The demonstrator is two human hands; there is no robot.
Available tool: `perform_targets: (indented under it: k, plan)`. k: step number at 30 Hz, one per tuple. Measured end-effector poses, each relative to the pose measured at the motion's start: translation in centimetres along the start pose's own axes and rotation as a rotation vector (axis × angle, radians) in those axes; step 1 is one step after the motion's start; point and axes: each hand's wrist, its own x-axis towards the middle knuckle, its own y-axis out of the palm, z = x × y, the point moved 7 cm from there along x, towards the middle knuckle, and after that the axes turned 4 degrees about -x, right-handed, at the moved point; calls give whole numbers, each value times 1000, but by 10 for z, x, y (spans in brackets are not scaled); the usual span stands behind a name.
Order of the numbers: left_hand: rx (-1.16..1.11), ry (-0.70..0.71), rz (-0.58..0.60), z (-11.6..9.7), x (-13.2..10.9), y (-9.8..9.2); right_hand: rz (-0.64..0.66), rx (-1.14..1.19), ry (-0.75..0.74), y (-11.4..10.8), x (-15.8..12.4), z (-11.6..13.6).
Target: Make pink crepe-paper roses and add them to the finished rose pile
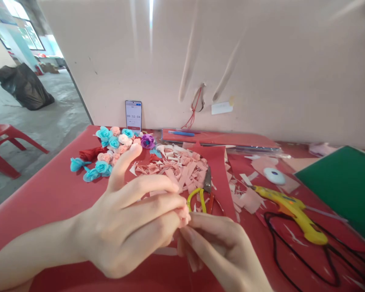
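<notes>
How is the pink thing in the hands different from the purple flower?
Color: the pink thing is pale pink; the purple flower is deep purple.
Place: the pink thing is at the fingertips of the left hand and right hand; the purple flower sits beside other flowers.
View: fingers partly hide the pink thing; the purple flower's layered petals show.
Both look ruffled.
</notes>
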Motion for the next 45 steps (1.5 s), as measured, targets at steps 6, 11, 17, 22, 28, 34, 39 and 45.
perform_targets:
  k: [6, 11, 17, 22, 28, 34, 39, 45]
  plan:
    - [-24, -3, 12, 0, -4, 3, -10, 46, 19, 1, 1, -1]
    - [-21, -17, 1, -3, -3, 1, 11, 23, -43, 1, 1, 0]
    - [-41, 80, -127, -5, -2, -2, 31, -41, -134, 0, 3, 2]
    - [-16, -69, -194, 2, 3, -4, -49, -29, -156, -4, 2, 3]
    - [-19, -145, -208, 8, 4, -1, -107, 59, -169, -8, 1, 1]
    - [-47, -152, -205, 13, 5, 8, 15, 142, -127, -2, 4, -8]
    - [-30, -156, -220, 12, 2, 7, 63, 162, -66, 2, 4, -17]
    - [-18, -149, -247, 10, 2, 4, 110, 248, -58, 8, 3, -18]
